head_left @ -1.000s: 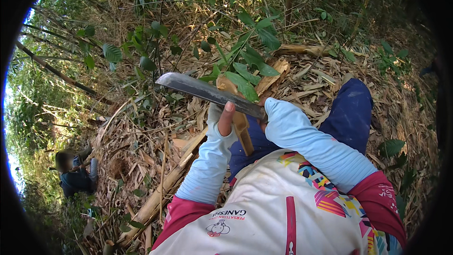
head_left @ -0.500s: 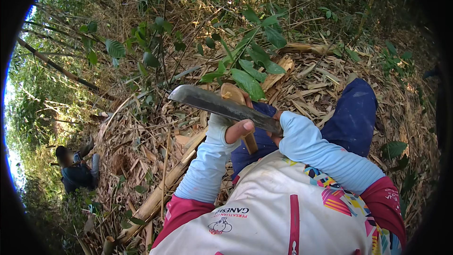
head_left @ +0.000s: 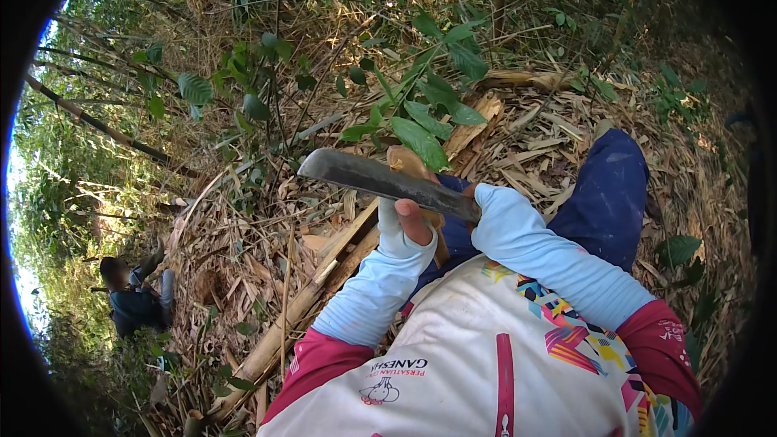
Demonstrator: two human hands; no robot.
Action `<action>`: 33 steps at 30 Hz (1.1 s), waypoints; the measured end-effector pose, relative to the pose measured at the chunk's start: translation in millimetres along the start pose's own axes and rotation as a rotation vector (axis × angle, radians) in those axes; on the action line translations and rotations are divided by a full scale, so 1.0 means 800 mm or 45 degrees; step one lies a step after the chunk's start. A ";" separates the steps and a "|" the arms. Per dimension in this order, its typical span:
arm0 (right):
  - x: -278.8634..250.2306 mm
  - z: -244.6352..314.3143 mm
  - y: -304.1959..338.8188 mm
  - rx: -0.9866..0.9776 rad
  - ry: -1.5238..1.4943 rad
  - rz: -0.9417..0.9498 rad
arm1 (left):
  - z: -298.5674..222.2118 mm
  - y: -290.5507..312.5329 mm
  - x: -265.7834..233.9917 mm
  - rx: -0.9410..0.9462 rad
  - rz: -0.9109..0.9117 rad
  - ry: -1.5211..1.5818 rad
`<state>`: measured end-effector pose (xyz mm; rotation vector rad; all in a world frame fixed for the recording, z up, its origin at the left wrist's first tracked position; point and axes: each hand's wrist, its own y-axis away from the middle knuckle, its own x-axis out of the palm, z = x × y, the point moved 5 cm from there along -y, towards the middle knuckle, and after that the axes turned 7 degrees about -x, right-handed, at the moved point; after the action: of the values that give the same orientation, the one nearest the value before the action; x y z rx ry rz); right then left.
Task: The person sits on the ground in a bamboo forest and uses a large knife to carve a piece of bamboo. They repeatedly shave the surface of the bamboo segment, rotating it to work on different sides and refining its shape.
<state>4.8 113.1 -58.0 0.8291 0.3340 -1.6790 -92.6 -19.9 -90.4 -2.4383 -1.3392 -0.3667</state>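
Note:
A machete [head_left: 380,184] with a broad dark blade lies across the middle of the view, its rounded tip toward the left. My right hand [head_left: 470,191] is closed at the machete's handle end; most of its fingers are hidden by the blade and the light blue sleeve. Below the blade, my left hand [head_left: 414,225] grips a carved piece of wood [head_left: 409,163] with a rounded, pale-cut end. Its thumb points up against the blade's lower edge. The wood passes behind the blade, and its other end shows near my lap. Whether blade and wood touch, I cannot tell.
My knees in blue trousers [head_left: 603,194] are bent ahead of me. Split bamboo poles [head_left: 279,344] lie at the left on dry leaf litter. A leafy green plant [head_left: 421,125] stands just beyond the blade. Another person [head_left: 136,299] sits at the far left.
The machete's tip has shifted slightly right and down. My left hand has moved a little to the right, with its thumb now more upright. Both hands keep their holds.

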 end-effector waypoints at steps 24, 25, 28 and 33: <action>0.038 -0.011 -0.064 0.016 0.115 -0.040 | 0.049 -0.073 -0.019 -0.021 -0.255 0.479; 0.037 -0.010 -0.064 0.017 0.097 -0.035 | 0.051 -0.075 -0.022 -0.026 -0.245 0.444; 0.044 -0.007 -0.075 0.032 0.204 -0.016 | 0.060 -0.082 -0.029 -0.059 -0.257 0.481; 0.009 0.001 -0.094 0.019 -0.056 -0.158 | 0.040 -0.075 -0.002 -0.213 -0.384 -0.030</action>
<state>-66.9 128.7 -77.4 0.7944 0.3489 -1.8143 -142.6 21.5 -110.1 -2.3764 -1.7566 -0.5454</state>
